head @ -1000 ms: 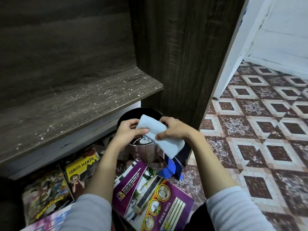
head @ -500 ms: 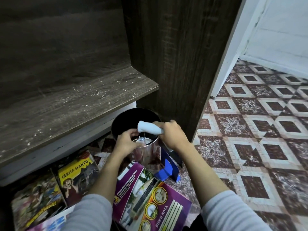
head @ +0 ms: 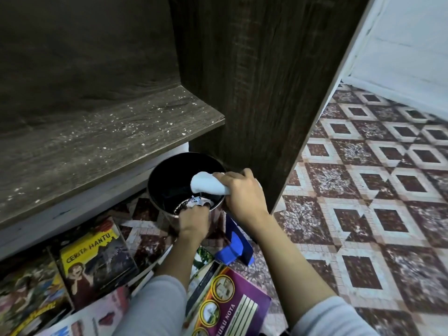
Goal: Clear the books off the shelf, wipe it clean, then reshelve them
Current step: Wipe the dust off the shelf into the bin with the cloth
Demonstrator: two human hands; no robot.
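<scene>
Cloth [head: 208, 185]: white, soft, twisted into a thick roll above a dark round pot [head: 164, 180]. Right hand [head: 242, 192] clenches the roll's upper end, which projects leftward from the fist. Left hand [head: 194, 218], just below it at the near rim, curls round what looks like the cloth's lower tail. Shelf [head: 97, 141]: bare dark wood grain flecked with pale crumbs, up and left of both hands, long axis running leftward; the left hand is nearer. Books [head: 94, 260], glossy-covered, lie scattered on the floor beside the left forearm. Wiping probably means carrying the cloth up-left.
</scene>
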